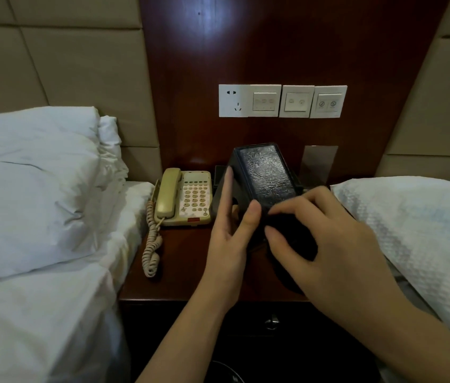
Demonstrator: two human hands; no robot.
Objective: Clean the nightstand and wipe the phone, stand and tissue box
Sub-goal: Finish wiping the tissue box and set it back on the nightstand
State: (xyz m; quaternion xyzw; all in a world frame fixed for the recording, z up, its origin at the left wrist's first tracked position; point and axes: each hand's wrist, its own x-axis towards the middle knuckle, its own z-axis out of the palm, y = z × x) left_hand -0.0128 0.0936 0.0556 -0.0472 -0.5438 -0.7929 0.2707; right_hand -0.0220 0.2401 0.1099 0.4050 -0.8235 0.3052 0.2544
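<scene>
Head view, left to right. White pillow on bed at far left. Beige phone sits on the dark wood nightstand at its left rear, handset in cradle, coiled cord trailing toward the front edge. Left hand just right of the phone: fingers extended up the left side of the black tissue box, thumb against its near face, gripping it. Box is tilted, textured panel facing the camera, lifted above mid-nightstand between both hands. Right hand clenched around a dark cloth, pressed to the lower near end of the box; fingertips curled over it. Switch and socket plates on the wood wall panel behind. Second white pillow at right. Stand not clearly identifiable behind the box.
</scene>
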